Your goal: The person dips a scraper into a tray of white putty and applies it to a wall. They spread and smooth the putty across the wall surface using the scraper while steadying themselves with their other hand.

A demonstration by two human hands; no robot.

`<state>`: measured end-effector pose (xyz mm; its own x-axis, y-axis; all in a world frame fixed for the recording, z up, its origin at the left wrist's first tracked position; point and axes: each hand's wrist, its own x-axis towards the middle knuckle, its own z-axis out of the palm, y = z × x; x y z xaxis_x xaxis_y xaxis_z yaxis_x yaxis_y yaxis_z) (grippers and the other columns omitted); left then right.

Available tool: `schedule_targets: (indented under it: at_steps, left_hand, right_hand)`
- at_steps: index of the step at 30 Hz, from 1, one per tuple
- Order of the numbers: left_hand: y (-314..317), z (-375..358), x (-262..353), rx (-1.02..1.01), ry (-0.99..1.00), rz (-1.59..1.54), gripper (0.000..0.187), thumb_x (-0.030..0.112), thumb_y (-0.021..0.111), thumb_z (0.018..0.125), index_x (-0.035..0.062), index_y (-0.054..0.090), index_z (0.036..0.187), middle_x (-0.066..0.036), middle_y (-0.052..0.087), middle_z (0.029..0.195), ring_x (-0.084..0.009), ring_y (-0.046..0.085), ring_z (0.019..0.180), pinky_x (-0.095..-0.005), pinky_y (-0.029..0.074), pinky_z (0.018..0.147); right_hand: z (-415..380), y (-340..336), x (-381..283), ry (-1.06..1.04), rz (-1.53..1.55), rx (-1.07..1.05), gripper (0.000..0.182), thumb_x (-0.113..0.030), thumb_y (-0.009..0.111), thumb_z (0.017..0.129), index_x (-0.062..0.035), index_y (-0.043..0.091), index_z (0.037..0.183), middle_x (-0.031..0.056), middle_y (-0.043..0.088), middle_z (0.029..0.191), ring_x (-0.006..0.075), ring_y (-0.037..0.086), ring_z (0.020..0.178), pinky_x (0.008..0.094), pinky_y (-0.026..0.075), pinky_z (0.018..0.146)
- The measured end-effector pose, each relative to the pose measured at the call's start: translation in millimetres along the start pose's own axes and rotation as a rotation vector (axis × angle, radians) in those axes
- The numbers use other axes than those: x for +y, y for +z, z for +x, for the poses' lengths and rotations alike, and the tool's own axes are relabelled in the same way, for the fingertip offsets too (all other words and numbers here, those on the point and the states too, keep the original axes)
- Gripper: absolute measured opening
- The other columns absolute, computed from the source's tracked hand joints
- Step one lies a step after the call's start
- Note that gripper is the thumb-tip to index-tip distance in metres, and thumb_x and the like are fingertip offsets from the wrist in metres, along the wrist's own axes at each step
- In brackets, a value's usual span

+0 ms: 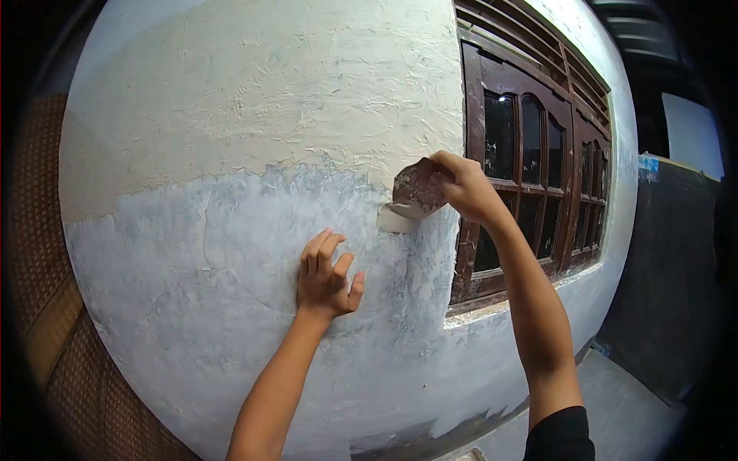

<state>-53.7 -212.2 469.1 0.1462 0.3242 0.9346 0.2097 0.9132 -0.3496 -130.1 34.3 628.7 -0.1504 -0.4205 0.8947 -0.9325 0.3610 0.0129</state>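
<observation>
My right hand point(467, 187) pinches a flat, brown putty spreader point(417, 189), caked with residue, at its right side. The spreader's lower edge is right at the wall, above a small fresh dab of cream putty point(395, 220). Textured cream putty point(307, 100) covers the upper wall and ends in a ragged line. Below it shows the bluish-white wall point(169, 261), patchy and finely cracked. My left hand point(327, 280) is held against this lower part with loosely bent fingers apart, nothing in it.
Right of the putty is a dark brown wooden window point(523, 146) with glass panes and a sill point(492, 313). Woven panels point(84, 399) stand at the left. A dark panel point(661, 269) is at the far right, above a grey floor point(623, 403).
</observation>
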Motion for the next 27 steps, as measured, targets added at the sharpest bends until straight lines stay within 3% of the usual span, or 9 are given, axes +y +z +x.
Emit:
schedule_targets:
  at_steps: [4, 6, 8, 10, 13, 16, 19, 23, 27]
  left_hand:
    - [0.3, -0.5, -0.9, 0.001, -0.001, 0.013, 0.038, 0.026, 0.056, 0.078, 0.0121, 0.041, 0.109, -0.016, 0.049, 0.122, -0.0382, 0.044, 0.121, -0.0484, 0.035, 0.101]
    - [-0.1, -0.3, -0.8, -0.002, -0.001, 0.004, 0.037, 0.026, 0.056, 0.078, 0.0122, 0.041, 0.109, -0.016, 0.048, 0.122, -0.0382, 0.044, 0.121, -0.0483, 0.035, 0.101]
    - [-0.7, 1.0, -1.0, -0.002, 0.001, 0.004, 0.038, 0.026, 0.056, 0.078, 0.0122, 0.041, 0.11, -0.016, 0.048, 0.122, -0.0382, 0.044, 0.121, -0.0483, 0.035, 0.101]
    - [-0.2, 0.3, 0.1, -0.003, 0.005, 0.004, 0.038, 0.026, 0.056, 0.078, 0.0122, 0.041, 0.11, -0.016, 0.048, 0.122, -0.0381, 0.044, 0.121, -0.0482, 0.035, 0.101]
    - [0.0, 0.0, -1.5, -0.002, 0.0, 0.015, 0.038, 0.026, 0.056, 0.078, 0.0121, 0.041, 0.11, -0.016, 0.049, 0.121, -0.0382, 0.044, 0.121, -0.0484, 0.035, 0.1]
    - [-0.5, 1.1, 0.6, -0.005, -0.009, 0.004, 0.038, 0.026, 0.056, 0.078, 0.012, 0.041, 0.11, -0.015, 0.049, 0.121, -0.0384, 0.045, 0.121, -0.0487, 0.036, 0.1]
    - [-0.9, 0.9, 1.7, -0.006, -0.002, 0.01, 0.038, 0.025, 0.057, 0.078, 0.0119, 0.041, 0.11, -0.016, 0.049, 0.121, -0.0385, 0.045, 0.121, -0.0487, 0.035, 0.1]
    - [-0.3, 0.0, -0.3, -0.007, -0.013, 0.016, 0.038, 0.026, 0.056, 0.079, 0.0129, 0.041, 0.111, -0.015, 0.048, 0.122, -0.0375, 0.044, 0.121, -0.049, 0.037, 0.099]
    - [-0.1, 1.3, 0.5, 0.002, 0.003, 0.004, 0.038, 0.026, 0.056, 0.079, 0.012, 0.04, 0.111, -0.015, 0.049, 0.12, -0.0382, 0.044, 0.121, -0.0479, 0.034, 0.101]
  right_hand:
    - [9.6, -6.7, 4.2, 0.051, 0.171, 0.177, 0.025, -0.002, 0.058, 0.086, 0.0045, 0.058, 0.11, 0.0125, 0.065, 0.09, 0.0164, 0.06, 0.087, 0.0307, 0.047, 0.083]
    - [7.9, -9.0, -0.5, 0.13, 0.271, 0.131, 0.024, -0.002, 0.057, 0.086, 0.0052, 0.058, 0.109, 0.011, 0.065, 0.091, 0.0156, 0.06, 0.088, 0.0301, 0.047, 0.084]
    - [3.2, -0.4, -2.5, 0.031, 0.2, -0.004, 0.024, -0.002, 0.057, 0.086, 0.006, 0.059, 0.109, 0.0107, 0.065, 0.092, 0.0149, 0.06, 0.089, 0.0294, 0.047, 0.084]
    - [2.1, 4.3, 0.1, 0.023, 0.079, 0.003, 0.025, -0.002, 0.058, 0.086, 0.0058, 0.059, 0.11, 0.0102, 0.066, 0.092, 0.0146, 0.06, 0.089, 0.0294, 0.048, 0.084]
    - [10.2, -5.6, 3.2, 0.124, 0.21, 0.162, 0.025, -0.001, 0.057, 0.087, 0.0053, 0.059, 0.111, 0.009, 0.066, 0.093, 0.0138, 0.06, 0.089, 0.0286, 0.048, 0.085]
    - [6.8, -2.8, -1.6, 0.077, 0.341, 0.034, 0.025, -0.001, 0.057, 0.087, 0.0044, 0.059, 0.112, 0.0097, 0.066, 0.094, 0.0137, 0.06, 0.089, 0.0282, 0.048, 0.084]
    - [7.9, 7.0, -3.0, 0.007, -0.025, -0.014, 0.027, -0.003, 0.058, 0.086, 0.0048, 0.059, 0.112, 0.0128, 0.066, 0.093, 0.0158, 0.061, 0.086, 0.0305, 0.049, 0.082]
    - [15.4, -9.1, -2.5, 0.184, 0.295, 0.112, 0.024, -0.004, 0.059, 0.085, 0.0027, 0.06, 0.109, 0.0123, 0.067, 0.093, 0.0172, 0.062, 0.085, 0.0321, 0.049, 0.081]
    - [10.0, 10.4, -0.9, 0.045, 0.094, -0.008, 0.026, -0.007, 0.061, 0.082, -0.0005, 0.063, 0.107, 0.0194, 0.069, 0.096, 0.0273, 0.068, 0.092, 0.0359, 0.051, 0.084]
